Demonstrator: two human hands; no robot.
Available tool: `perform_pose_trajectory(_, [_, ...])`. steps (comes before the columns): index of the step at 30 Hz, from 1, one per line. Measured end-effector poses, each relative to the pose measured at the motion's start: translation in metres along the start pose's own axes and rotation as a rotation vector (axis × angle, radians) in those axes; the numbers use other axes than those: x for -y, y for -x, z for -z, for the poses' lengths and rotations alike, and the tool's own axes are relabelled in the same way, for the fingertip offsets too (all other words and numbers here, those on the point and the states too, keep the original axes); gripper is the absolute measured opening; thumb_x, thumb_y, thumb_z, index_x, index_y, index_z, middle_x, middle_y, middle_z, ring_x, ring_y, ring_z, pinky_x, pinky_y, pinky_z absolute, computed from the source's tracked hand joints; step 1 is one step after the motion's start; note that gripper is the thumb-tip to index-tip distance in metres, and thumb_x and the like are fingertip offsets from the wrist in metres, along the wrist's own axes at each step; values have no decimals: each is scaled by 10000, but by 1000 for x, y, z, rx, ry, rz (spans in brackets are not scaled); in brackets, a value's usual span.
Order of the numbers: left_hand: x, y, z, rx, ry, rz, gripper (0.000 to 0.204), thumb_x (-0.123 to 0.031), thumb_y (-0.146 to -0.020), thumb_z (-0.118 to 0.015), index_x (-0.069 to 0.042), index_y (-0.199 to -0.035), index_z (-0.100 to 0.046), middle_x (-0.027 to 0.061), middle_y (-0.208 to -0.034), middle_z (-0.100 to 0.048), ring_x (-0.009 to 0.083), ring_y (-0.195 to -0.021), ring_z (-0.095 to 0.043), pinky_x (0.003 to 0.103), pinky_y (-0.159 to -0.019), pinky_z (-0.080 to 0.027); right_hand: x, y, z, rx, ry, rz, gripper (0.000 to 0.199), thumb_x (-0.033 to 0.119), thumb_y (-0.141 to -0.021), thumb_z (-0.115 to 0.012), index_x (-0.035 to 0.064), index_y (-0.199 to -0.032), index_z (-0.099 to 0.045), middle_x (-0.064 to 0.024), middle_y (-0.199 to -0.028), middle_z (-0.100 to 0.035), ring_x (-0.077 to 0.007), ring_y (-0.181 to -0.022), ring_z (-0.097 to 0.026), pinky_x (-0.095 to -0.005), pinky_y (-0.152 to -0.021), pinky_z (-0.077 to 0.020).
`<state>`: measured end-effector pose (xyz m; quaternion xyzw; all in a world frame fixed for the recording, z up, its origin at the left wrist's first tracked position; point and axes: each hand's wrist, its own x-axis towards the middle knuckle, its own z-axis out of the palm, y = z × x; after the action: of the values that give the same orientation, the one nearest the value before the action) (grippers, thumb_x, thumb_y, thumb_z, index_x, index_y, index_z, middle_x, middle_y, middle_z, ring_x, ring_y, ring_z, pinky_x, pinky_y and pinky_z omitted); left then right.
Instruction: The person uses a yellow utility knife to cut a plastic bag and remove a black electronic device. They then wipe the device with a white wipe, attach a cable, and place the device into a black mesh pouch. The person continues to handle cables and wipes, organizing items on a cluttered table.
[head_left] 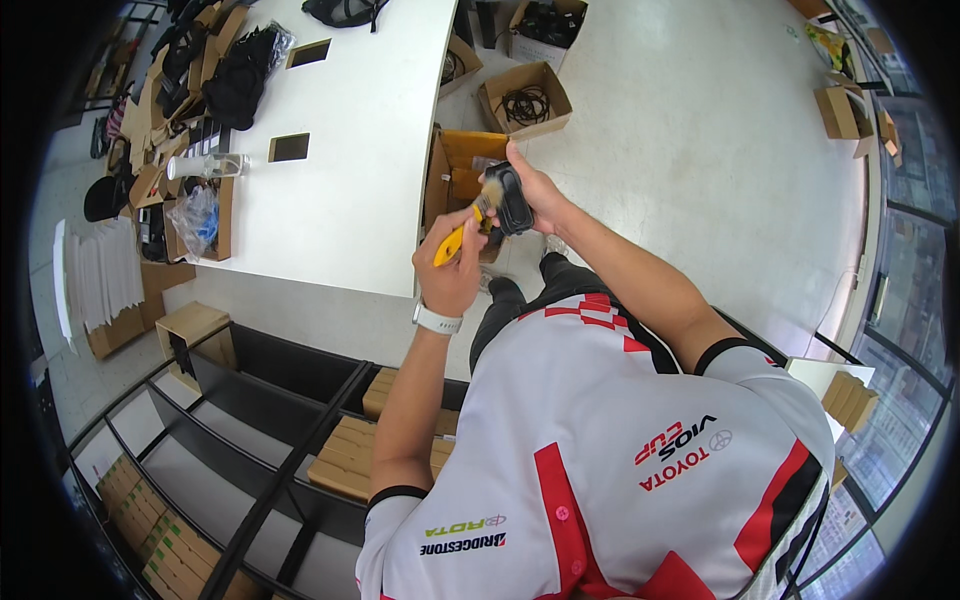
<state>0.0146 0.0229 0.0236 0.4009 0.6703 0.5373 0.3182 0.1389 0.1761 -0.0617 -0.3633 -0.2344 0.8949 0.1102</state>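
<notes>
Fingers of my left hand [450,270] are clamped round the yellow handle of a small brush [466,228], just above the centre of the frame. Its bristles touch the black device [513,198] that my right hand [535,195] grips closed, up and to the right. The white table [350,150] spreads across the upper left, with an open cardboard box [527,98] beyond.

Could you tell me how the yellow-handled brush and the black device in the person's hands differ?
The brush is slim and long with a yellow handle; the device is black and blocky. The left hand grips the brush by its handle; the right hand cups the device. Both are held up in front of the person, bristles meeting the device.
</notes>
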Motion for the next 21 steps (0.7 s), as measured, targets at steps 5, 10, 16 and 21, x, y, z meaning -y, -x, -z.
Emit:
perform_pose_trajectory(5, [9, -23, -19, 101, -389, -213, 100, -37, -974, -683, -1, -1063, -659, 201, -920, -709, 438, -756, -690, 431, -676, -555, -9, 6, -21, -208, 266, 333, 611, 605, -1106, -423, 36, -1043, -637, -101, -824, -696, -166, -645, -690, -332, -577, -600])
perform_pose_trajectory(10, [-23, -41, -12, 193, -167, 37, 100, -96, -987, -694, -10, -1003, -646, 206, -819, -687, 406, -712, -694, 416, -648, -542, -20, 1, -6, -193, 487, 484, 521, 531, -1132, -419, 40, -1085, -587, -79, -804, -673, -139, -623, -661, -294, -564, -560])
perform_pose_trajectory(16, [-11, -41, 0, 382, -313, 39, 48, -39, -1017, -653, 1, -991, -648, 159, -854, -721, 269, -700, -711, 330, -650, -544, -3, -8, 6, 9, 299, 535, 478, 448, -1161, -370, 19, -1151, -579, -89, -861, -670, -144, -695, -669, -285, -631, -567])
perform_pose_trajectory(21, [-6, -47, -6, 189, -190, -137, 93, -94, -1013, -679, -3, -998, -669, 136, -784, -701, 247, -649, -682, 328, -626, -543, 7, -14, 8, 124, 424, 611, 467, 423, -1168, -340, 22, -1210, -576, -92, -904, -677, -141, -730, -671, -284, -683, -577])
